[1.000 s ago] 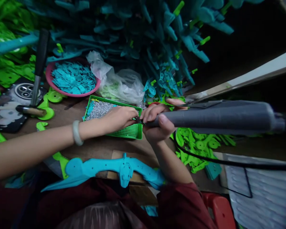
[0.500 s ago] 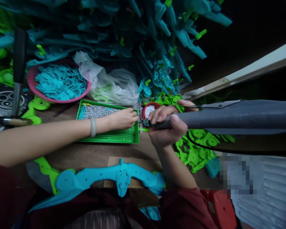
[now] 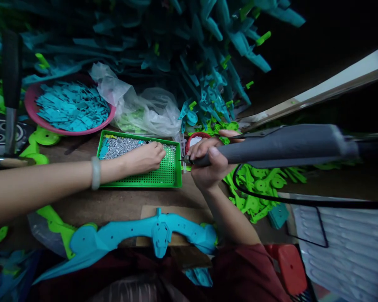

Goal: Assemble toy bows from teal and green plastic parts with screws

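My right hand is wrapped round a grey electric screwdriver, held nearly level with its bit pointing left at the tray's right rim. Over the green perforated tray is my left hand, a bangle on its wrist. Its fingers are curled together beside the heap of small silver screws; whatever they pinch is hidden. Close to my body lies a long curved blue plastic part, with a raised piece at its middle. Lime-green plastic shows beneath its left end.
A pink basin of blue pieces stands at the back left, beside a plastic bag. A hammer is at the left. Blue parts pile up behind; lime-green parts lie at the right. A black cord trails from the screwdriver.
My left hand has drawn left, away from the screwdriver bit and back over the tray. The screwdriver's rear end has swung and now shows its cord end. The view has shifted slightly.
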Tool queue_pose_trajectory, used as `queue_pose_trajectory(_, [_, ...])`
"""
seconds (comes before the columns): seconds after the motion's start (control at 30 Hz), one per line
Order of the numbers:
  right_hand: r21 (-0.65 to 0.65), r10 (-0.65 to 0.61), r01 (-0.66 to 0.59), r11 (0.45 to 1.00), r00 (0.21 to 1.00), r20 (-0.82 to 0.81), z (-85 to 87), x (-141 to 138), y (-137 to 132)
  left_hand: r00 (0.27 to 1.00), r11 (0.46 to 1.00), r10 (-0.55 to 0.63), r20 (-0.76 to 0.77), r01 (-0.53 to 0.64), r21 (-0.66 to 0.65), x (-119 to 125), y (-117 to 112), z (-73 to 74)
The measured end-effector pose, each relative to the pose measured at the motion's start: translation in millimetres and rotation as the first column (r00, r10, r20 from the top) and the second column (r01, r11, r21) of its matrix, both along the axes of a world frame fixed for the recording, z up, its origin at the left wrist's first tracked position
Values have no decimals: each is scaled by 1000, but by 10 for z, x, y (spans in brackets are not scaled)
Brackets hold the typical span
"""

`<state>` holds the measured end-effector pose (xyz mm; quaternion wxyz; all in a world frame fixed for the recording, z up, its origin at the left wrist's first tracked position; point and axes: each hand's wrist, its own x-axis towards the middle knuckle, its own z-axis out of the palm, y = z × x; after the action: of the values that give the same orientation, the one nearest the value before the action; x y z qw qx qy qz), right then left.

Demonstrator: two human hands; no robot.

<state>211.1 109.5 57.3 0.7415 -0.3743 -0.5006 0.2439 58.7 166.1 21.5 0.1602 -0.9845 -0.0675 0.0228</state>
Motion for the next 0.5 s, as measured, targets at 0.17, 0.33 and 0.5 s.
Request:
queue_pose_trajectory(0.17, [-121, -4, 7, 993, 1000, 20, -326, 23, 95, 989, 993, 115, 97, -113, -28, -247, -155, 27])
queue_pose_trajectory(0.33, [-133, -33, 38, 990, 999, 37, -454, 39, 161, 984, 975, 4, 180, 36, -220, -125, -150, -131])
queue_pose_trajectory(0.5, [-137, -57, 61, 989, 998, 32, -432, 37, 139, 984, 981, 174, 30, -171, -88, -262, -302, 30])
